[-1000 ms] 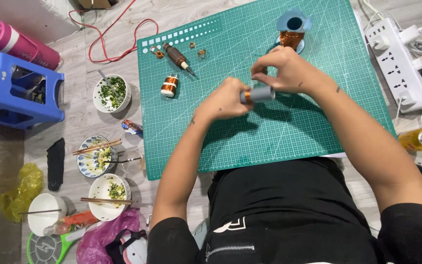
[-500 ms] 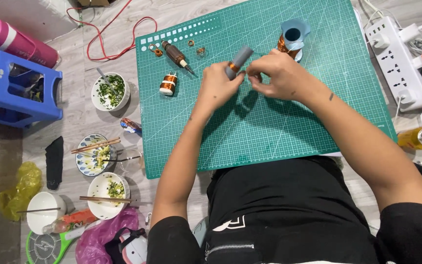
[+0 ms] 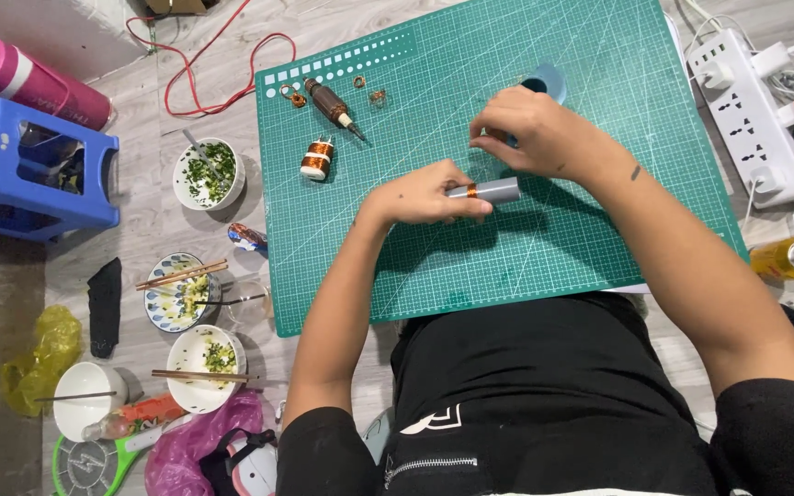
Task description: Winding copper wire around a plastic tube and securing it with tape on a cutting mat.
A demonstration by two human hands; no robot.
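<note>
My left hand (image 3: 425,195) grips a short grey tube (image 3: 498,190) with a band of copper wire wound near its held end; the tube lies level over the green cutting mat (image 3: 397,266). My right hand (image 3: 535,133) hovers just above and behind the tube, fingers pinched together, apparently on a thin wire too fine to make out. A blue roll (image 3: 544,84) peeks out behind that hand. On the mat's left part lie a copper wire spool (image 3: 316,159), a brown-handled tool (image 3: 331,104) and small copper rings (image 3: 368,89).
Left of the mat stand bowls of food with chopsticks (image 3: 181,274), a blue plastic stool (image 3: 39,174), a pink bottle (image 3: 39,84) and a red cable (image 3: 222,64). A white power strip (image 3: 751,110) and a drink can (image 3: 788,259) lie to the right.
Both hands have come down and nearer to me. The grey tube went from tilted upward to lying level, and my right hand drew apart from it, uncovering the blue roll less.
</note>
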